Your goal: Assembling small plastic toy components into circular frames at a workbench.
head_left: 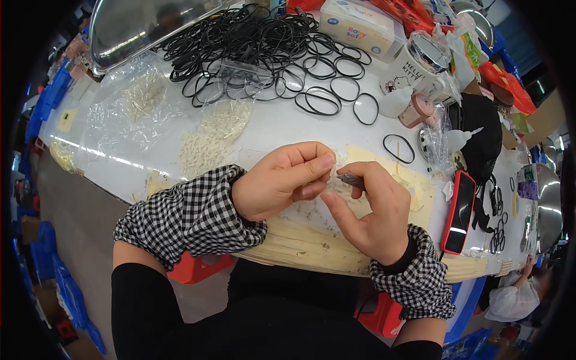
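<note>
Over the near edge of the white table, my left hand (279,183) is closed in a pinch, thumb against forefinger. A small whitish piece shows at its fingertips, mostly hidden by them. Close beside it, my right hand (384,213) grips a small grey metal blade (350,179) between its fingers, with the thumb held apart and below. The blade's tip points toward the left fingertips. Under both hands lie small pale scraps and a cream-coloured sheet (423,207). Left of them, many small off-white pieces (203,151) spill from a clear plastic bag (231,117).
Black rubber rings (240,39) are heaped at the back, several lying loose. Another clear bag (144,99) of pale pieces is at left. On the right stand a white mug (408,72), a pink jar (416,111) and a squeeze bottle (459,140); a red-cased phone (461,213) lies nearer.
</note>
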